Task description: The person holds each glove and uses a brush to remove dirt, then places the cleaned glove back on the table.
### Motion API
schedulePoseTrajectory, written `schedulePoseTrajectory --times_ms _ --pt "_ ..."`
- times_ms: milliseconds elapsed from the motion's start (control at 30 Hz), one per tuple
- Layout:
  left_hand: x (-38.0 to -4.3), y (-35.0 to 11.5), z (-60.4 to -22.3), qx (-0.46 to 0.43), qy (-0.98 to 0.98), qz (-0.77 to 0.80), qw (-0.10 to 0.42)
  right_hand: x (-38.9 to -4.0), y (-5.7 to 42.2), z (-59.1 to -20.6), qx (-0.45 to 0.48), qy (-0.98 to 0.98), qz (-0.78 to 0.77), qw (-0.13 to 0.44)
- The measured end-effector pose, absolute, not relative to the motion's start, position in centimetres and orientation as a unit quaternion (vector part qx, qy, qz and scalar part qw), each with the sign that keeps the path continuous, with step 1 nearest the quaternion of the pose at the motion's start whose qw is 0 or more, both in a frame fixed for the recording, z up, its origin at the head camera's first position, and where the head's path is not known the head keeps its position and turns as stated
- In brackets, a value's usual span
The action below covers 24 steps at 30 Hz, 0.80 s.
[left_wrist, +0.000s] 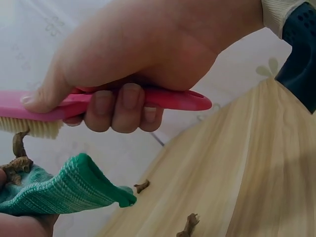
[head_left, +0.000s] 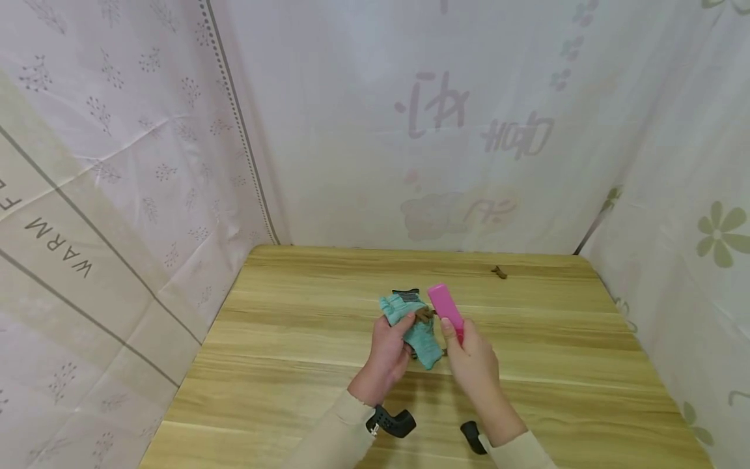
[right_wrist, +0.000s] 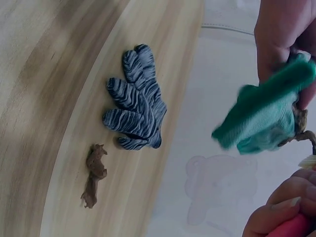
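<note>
My left hand (head_left: 388, 348) holds a green knitted cloth (head_left: 423, 344) that has a glove-like cuff edge. A knobbly brown root (head_left: 423, 315) lies on the cloth, pinched under the left thumb. My right hand (head_left: 473, 358) grips a pink brush (head_left: 444, 303) by its handle, fingers wrapped round it and thumb along its back. In the left wrist view the pale bristles (left_wrist: 42, 128) face down, right at the upturned end of the root (left_wrist: 19, 145). The left palm is mostly hidden by the cloth.
A black-and-grey striped knitted glove (right_wrist: 138, 103) lies on the wooden table (head_left: 281, 365), beyond the left hand. Near it rests a brown root piece (right_wrist: 94, 175). Another root piece (head_left: 499, 272) sits toward the table's far right. Patterned curtains (head_left: 351, 130) surround the table.
</note>
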<state>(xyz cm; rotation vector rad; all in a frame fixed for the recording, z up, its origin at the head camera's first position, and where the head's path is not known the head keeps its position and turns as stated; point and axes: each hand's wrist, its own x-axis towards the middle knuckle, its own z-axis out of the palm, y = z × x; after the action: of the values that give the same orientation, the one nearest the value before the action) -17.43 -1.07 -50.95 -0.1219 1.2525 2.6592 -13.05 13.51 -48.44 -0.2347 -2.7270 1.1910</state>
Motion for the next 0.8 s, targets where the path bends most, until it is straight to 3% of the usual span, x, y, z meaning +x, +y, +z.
schedulePoseTrajectory --times_ms 367,800 --pt "-17.5 -0.9 -51.0 -0.043 0.342 0.930 0.128 -12.5 13.1 -47.5 -0.082 -0.904 0.409 0.091" --pt "-17.3 -0.5 -51.4 -0.047 0.376 0.915 0.140 -12.0 11.9 -47.7 -0.058 -0.900 0.426 0.075"
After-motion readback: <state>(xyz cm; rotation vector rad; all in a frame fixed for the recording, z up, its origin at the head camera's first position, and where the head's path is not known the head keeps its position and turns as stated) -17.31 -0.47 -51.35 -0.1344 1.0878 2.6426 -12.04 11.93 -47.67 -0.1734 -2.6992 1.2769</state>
